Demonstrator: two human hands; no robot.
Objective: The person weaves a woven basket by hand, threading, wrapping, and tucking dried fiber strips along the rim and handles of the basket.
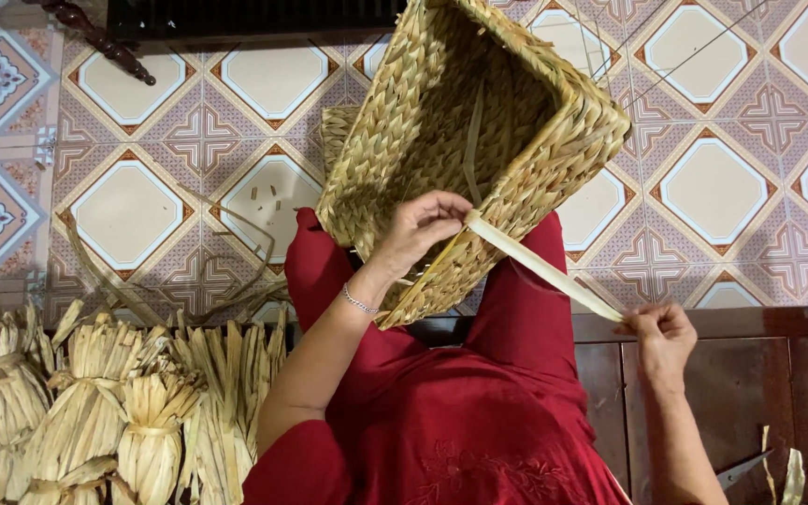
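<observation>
Your woven basket (465, 140) fills the upper middle of the frame, tipped on its side on your red-clad lap, its open mouth turned toward the right; its top corner is cut off by the upper edge of the frame, and its lower wall is hidden behind your left forearm. Your left hand (420, 227) sits at the basket's lower rim with its fingers pressed together on the near end of a pale flat straw strip (544, 268). That strip runs taut down toward the lower right, where your right hand (658, 335) has its fingers pinched shut on the far end.

Where the strip enters the weave is covered by your left thumb, so you cannot tell how it is threaded. A silver bracelet (359, 301) circles your left wrist.

In the lower left, tied bundles of dried straw (95, 411) lie packed together, cut off by the frame's edge. Loose straw scraps (264, 198) lie on the patterned tile floor (133, 210) beside the basket. In the lower right, scissors (743, 470) show only partly on a dark wooden bench (759, 374).
</observation>
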